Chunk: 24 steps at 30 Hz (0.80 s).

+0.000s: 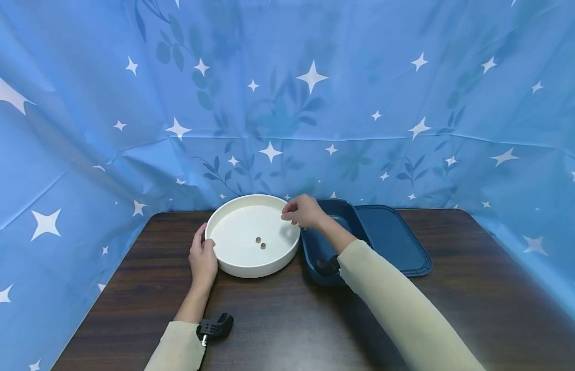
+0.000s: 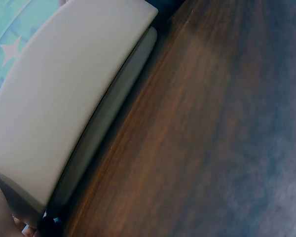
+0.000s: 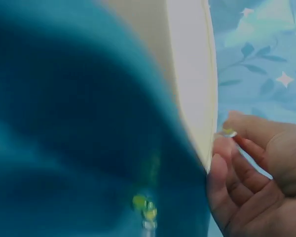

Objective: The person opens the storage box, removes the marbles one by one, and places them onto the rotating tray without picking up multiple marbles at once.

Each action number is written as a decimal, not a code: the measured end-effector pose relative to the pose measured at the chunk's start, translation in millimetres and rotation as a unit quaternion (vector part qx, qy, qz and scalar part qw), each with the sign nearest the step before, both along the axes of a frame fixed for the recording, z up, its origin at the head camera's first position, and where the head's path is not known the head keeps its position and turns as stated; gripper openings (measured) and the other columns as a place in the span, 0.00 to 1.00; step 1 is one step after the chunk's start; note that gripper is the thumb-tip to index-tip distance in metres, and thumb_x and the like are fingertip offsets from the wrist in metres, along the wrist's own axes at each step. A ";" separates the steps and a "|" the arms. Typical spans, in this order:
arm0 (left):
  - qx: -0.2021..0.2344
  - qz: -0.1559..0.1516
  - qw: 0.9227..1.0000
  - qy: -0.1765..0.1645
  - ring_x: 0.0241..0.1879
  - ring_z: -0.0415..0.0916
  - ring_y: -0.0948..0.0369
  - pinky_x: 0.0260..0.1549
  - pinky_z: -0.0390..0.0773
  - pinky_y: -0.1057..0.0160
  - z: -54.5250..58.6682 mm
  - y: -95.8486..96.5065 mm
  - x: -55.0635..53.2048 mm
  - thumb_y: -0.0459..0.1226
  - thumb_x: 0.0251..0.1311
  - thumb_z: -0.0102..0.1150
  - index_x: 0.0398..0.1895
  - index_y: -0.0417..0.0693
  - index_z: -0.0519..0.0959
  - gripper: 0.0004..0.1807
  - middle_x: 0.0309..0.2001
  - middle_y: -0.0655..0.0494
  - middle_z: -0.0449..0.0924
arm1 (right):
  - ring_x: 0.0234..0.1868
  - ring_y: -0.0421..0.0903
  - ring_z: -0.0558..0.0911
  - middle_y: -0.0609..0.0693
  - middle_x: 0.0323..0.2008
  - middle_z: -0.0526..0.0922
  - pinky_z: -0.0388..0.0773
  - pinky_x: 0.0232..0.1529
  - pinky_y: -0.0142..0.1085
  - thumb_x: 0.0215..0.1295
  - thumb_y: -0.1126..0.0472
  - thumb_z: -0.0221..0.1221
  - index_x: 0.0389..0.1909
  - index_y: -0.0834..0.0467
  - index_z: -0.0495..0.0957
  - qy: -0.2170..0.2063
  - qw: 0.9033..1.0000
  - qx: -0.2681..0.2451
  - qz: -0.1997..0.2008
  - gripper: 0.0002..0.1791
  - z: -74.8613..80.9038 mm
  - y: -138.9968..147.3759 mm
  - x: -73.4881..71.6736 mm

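Observation:
A round white tray stands on the table, with two small brownish round pieces on its floor. My left hand holds the tray's left side, thumb at the rim and fingers along the outer wall. Over the right rim, between tray and dark blue box, my right hand pinches a tiny yellowish piece between thumb and fingertip; its exact kind is too small to tell. Several small yellow-green and clear pieces show blurred in the box in the right wrist view.
The flat blue lid lies right of the box, partly beneath or against it; I cannot tell which. A dark wood table carries everything. Behind it hangs a blue curtain with white stars.

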<state>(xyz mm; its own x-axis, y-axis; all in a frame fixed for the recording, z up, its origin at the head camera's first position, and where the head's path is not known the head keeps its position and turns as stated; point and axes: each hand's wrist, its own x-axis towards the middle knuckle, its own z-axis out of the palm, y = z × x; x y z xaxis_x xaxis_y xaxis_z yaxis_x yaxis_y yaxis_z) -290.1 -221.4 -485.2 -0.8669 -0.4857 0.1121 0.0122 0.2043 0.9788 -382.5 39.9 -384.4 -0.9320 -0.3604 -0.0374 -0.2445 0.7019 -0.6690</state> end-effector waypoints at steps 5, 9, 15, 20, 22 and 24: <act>0.000 0.004 1.000 0.003 0.73 0.63 0.49 0.69 0.65 0.45 -0.7 0.0 -0.6 0.35 0.65 0.36 0.76 0.53 0.64 0.34 0.77 0.48 0.63 | 0.38 0.56 0.86 0.62 0.41 0.88 0.79 0.25 0.32 0.68 0.57 0.63 0.43 0.58 0.86 -0.004 1.000 -0.004 0.007 0.10 -0.9 -15.4 3.6; 0.005 0.006 1.000 0.006 0.72 0.65 0.48 0.68 0.66 0.45 -0.9 0.1 -2.0 0.35 0.65 0.36 0.76 0.52 0.65 0.33 0.76 0.46 0.64 | 0.34 0.51 0.86 0.60 0.39 0.88 0.79 0.26 0.31 0.68 0.58 0.63 0.45 0.59 0.86 -0.003 1.000 0.005 0.014 0.10 -5.3 -26.4 3.4; 0.007 0.004 1.000 0.006 0.69 0.67 0.49 0.66 0.68 0.46 0.9 1.6 -4.4 0.35 0.65 0.37 0.76 0.52 0.65 0.33 0.75 0.46 0.65 | 0.31 0.45 0.85 0.54 0.38 0.88 0.80 0.28 0.31 0.68 0.61 0.63 0.45 0.60 0.85 -0.012 1.000 0.010 0.003 0.10 -14.0 -39.1 2.3; 0.007 0.002 1.000 0.005 0.71 0.66 0.47 0.67 0.67 0.45 1.0 1.5 -3.1 0.35 0.64 0.37 0.76 0.52 0.64 0.34 0.76 0.46 0.64 | 0.26 0.39 0.81 0.55 0.34 0.89 0.77 0.26 0.29 0.67 0.61 0.63 0.40 0.59 0.87 -0.002 1.000 0.024 0.008 0.07 -20.7 -51.9 0.4; 0.008 0.001 1.000 0.004 0.72 0.65 0.47 0.67 0.67 0.44 0.6 0.7 -1.7 0.35 0.65 0.36 0.76 0.52 0.64 0.34 0.76 0.45 0.63 | 0.24 0.38 0.80 0.54 0.32 0.89 0.75 0.26 0.28 0.66 0.61 0.64 0.38 0.59 0.88 0.001 0.999 0.032 0.013 0.07 -24.2 -57.4 -0.4; 0.007 0.001 1.000 0.001 0.72 0.64 0.47 0.67 0.67 0.44 -0.1 -0.6 0.0 0.35 0.65 0.36 0.77 0.52 0.64 0.34 0.76 0.46 0.63 | 0.23 0.37 0.78 0.53 0.30 0.89 0.73 0.25 0.27 0.66 0.62 0.65 0.37 0.59 0.88 0.000 0.999 0.040 0.020 0.06 -28.6 -62.0 -0.7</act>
